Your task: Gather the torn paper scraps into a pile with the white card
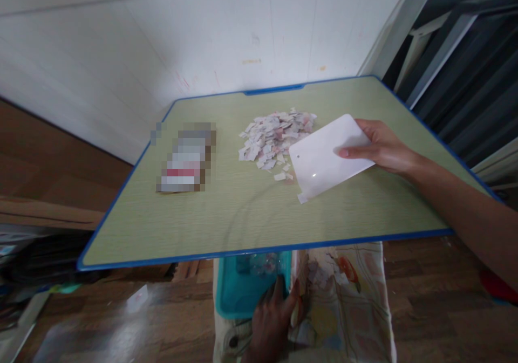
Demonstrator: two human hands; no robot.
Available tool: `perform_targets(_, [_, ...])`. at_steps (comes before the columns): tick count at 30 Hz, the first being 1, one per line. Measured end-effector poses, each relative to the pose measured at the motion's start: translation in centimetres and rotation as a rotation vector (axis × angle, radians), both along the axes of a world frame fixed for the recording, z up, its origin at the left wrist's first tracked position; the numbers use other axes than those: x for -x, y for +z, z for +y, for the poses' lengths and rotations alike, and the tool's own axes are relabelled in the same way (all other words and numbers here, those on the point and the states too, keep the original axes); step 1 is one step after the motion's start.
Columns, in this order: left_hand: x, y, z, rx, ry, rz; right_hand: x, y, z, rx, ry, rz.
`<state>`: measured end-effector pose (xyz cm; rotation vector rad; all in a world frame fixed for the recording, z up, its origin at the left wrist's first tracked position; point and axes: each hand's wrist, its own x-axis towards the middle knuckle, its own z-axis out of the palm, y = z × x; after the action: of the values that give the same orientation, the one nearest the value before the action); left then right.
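Note:
My right hand point(374, 146) is closed on a thin white plastic sheet point(324, 158) with rounded corners and a small hole, thumb on top. The sheet is tilted above the table, its left edge beside a heap of torn paper scraps point(275, 136). One scrap point(302, 197) shows at its lower corner. Below the table's front edge, my left hand point(273, 317) grips the right rim of a teal plastic tray point(234, 298), thumb and fingers on either side. Paper bits lie in the tray's far part, which the table partly hides.
The green table point(194, 223) has a blue edge and stands against a white wall point(226, 34). A blurred-out packet or stack point(184, 161) lies on its left side. A patterned cloth point(352, 314) with scraps is under the tray. Dark panels point(465, 55) lean at right; cardboard point(48, 174) stands at left.

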<state>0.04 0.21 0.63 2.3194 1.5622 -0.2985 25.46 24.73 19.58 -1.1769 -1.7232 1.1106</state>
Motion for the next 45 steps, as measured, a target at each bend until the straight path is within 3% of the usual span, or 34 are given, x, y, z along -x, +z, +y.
perform_targets(4, [0.0,0.1,0.2,0.04,-0.009,0.02,-0.3,0.2,0.1,0.043,0.034,-0.038])
perform_targets(8, [0.1,0.2,0.2,-0.078,-0.023,0.027,-0.7,0.4,0.0,0.126,0.109,-0.05])
perform_targets(12, [0.1,0.0,-0.1,-0.113,-0.028,0.033,-0.7,0.4,-0.2,0.112,0.063,0.023])
perform_targets(16, [0.1,-0.1,-0.1,-0.076,-0.021,0.008,-0.5,0.3,-0.2,0.096,0.045,0.069])
perform_targets(23, [0.0,-0.4,-0.1,0.077,0.024,0.007,-0.5,0.2,-0.2,0.125,0.147,0.002])
perform_targets(31, [0.0,0.0,0.0,0.018,-0.006,0.014,-0.4,0.4,-0.6,0.231,0.356,-0.011])
perform_targets(39, [-0.1,-0.1,0.1,0.062,0.021,0.035,-0.4,0.1,-0.8,0.289,0.392,0.029])
perform_targets(42, [-0.1,0.5,0.3,0.063,0.005,0.025,-0.1,-0.1,-0.8,0.256,0.317,0.106])
perform_targets(45, [-0.2,1.1,0.5,0.071,0.007,0.046,0.3,-0.4,-0.5,0.146,0.108,0.17])
